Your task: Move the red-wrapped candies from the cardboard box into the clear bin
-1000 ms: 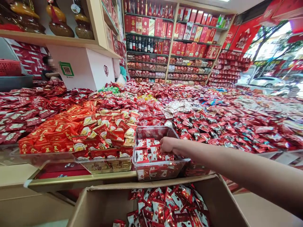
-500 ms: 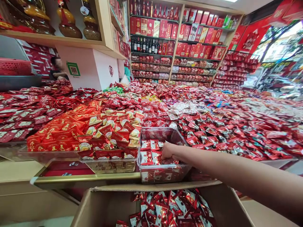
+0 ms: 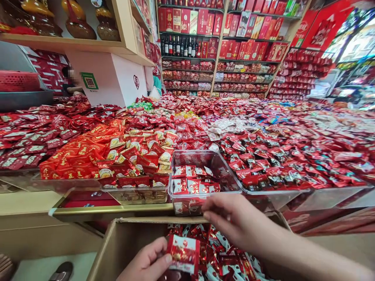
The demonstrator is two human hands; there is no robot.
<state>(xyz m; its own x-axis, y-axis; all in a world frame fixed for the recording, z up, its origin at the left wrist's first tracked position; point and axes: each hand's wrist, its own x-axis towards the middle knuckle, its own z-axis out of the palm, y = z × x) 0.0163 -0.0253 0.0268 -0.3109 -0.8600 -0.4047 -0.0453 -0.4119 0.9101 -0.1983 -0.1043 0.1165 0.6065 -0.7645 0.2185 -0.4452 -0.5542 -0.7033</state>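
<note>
My left hand [image 3: 150,260] pinches a red-and-white snack packet [image 3: 184,253] between thumb and fingers, over the open cardboard box [image 3: 133,234]. Many loose packets [image 3: 231,261] of the same look lie in that box. My right hand [image 3: 231,216] hovers above the box's far edge, just in front of the clear plastic bin [image 3: 191,207]. Its fingers are partly bent and apart, and nothing shows in them. Inside the bin, similar packets [image 3: 191,185] stand in rows, with space above them.
Left of the bin, a tub holds durian-labelled packets [image 3: 140,162], beside orange-red packets [image 3: 76,164]. Dark red packets [image 3: 272,177] fill the tub to the right. A gold-edged counter [image 3: 117,212] runs behind the box. Shelves of bottles and boxes [image 3: 202,21] stand at the back.
My right hand has drawn back out of the plastic bin toward me. My left hand has come into view with a snack packet. The view has shifted slightly.
</note>
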